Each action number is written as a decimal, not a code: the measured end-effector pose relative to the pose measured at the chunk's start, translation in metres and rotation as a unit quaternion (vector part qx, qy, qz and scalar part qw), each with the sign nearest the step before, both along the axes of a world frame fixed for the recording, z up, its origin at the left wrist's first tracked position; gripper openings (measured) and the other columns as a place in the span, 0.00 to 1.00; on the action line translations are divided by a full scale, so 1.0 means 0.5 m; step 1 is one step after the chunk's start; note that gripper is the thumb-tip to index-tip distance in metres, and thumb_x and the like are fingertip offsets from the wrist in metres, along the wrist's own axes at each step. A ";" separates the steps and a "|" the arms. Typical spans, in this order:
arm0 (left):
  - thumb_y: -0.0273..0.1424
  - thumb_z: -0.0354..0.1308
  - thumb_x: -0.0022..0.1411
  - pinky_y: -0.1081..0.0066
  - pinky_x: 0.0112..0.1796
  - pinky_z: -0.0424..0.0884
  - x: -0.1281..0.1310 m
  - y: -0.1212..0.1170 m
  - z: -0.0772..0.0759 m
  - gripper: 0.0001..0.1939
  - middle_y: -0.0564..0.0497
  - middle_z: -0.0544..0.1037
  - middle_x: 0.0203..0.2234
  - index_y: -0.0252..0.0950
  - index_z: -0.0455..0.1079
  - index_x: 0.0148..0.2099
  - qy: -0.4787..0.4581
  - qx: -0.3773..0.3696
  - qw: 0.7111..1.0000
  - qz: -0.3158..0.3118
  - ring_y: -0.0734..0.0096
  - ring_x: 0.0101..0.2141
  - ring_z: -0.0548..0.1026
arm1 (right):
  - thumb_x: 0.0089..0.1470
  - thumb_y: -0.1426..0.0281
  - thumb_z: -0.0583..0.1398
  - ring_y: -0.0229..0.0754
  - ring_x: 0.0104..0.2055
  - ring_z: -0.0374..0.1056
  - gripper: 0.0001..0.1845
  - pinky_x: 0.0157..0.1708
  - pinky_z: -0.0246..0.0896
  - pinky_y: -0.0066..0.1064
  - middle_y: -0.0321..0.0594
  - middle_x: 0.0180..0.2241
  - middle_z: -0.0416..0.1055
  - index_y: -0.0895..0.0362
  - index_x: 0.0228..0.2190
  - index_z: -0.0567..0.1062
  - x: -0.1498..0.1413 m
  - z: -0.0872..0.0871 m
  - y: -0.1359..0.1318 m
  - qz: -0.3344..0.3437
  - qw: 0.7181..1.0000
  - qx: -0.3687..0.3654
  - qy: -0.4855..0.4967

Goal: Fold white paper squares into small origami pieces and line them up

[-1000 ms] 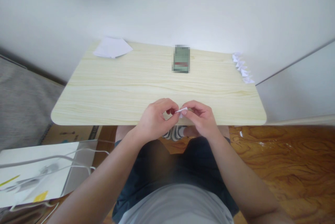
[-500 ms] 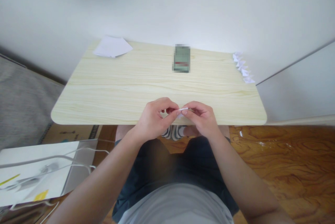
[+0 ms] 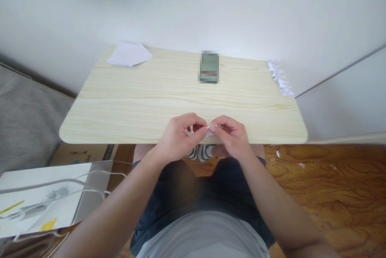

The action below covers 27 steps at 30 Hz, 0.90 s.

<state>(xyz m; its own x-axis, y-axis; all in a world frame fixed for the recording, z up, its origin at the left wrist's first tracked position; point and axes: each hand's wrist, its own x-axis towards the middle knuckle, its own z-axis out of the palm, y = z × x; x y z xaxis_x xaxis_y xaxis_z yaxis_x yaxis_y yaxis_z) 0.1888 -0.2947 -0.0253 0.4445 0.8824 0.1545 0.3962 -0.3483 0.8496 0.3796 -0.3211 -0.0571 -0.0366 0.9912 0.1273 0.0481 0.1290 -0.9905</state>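
Observation:
Both my hands meet at the near edge of a light wooden table [image 3: 126,105]. My left hand [image 3: 177,139] and my right hand [image 3: 230,135] pinch a small folded piece of white paper [image 3: 210,129] between their fingertips. The paper is tiny and mostly hidden by my fingers. Both hands hover just above the table's front rim, thumbs and forefingers pressed together on the paper.
A loose white sheet of paper [image 3: 129,54] lies at the table's far left corner. A blurred green card-like object [image 3: 209,67] rests at the far middle. Several small folded white paper pieces [image 3: 280,77] line the far right edge. A white box with cables [image 3: 39,199] sits on the floor at left.
My fingers have shifted slightly on the paper, pressing it flatter; the hands stay in the same place at the table's edge.

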 end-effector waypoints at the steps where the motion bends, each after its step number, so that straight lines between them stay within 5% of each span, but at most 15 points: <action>1: 0.36 0.58 0.66 0.72 0.32 0.68 0.000 0.000 0.001 0.10 0.50 0.78 0.31 0.36 0.77 0.38 0.000 -0.002 1.000 0.000 0.71 0.32 0.73 | 0.56 0.61 0.67 0.41 0.36 0.69 0.08 0.37 0.67 0.34 0.37 0.32 0.74 0.52 0.32 0.79 -0.001 0.000 0.000 -0.002 1.000 0.009 -0.006; 20: 0.34 0.60 0.64 0.72 0.34 0.73 -0.002 0.006 0.004 0.09 0.49 0.81 0.33 0.35 0.78 0.38 -0.026 -0.068 0.997 0.005 0.68 0.34 0.77 | 0.60 0.64 0.65 0.45 0.43 0.69 0.04 0.42 0.67 0.38 0.41 0.39 0.72 0.50 0.35 0.79 -0.002 -0.007 -0.005 -0.004 0.995 0.087 -0.052; 27: 0.31 0.60 0.64 0.72 0.34 0.70 0.003 -0.001 0.009 0.06 0.51 0.80 0.32 0.35 0.77 0.37 0.006 0.020 1.000 0.018 0.72 0.32 0.75 | 0.59 0.67 0.65 0.43 0.41 0.69 0.02 0.41 0.66 0.36 0.39 0.37 0.72 0.51 0.35 0.79 -0.004 -0.010 -0.002 -0.007 0.995 0.093 -0.029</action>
<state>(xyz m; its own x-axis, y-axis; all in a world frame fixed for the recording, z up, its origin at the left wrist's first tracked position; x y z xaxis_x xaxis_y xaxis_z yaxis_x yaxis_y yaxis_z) 0.1901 -0.2953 -0.0208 0.4152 0.8908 0.1849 0.4190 -0.3676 0.8302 0.3777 -0.3220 -0.0623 -0.0356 0.9509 0.3075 0.1079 0.3095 -0.9448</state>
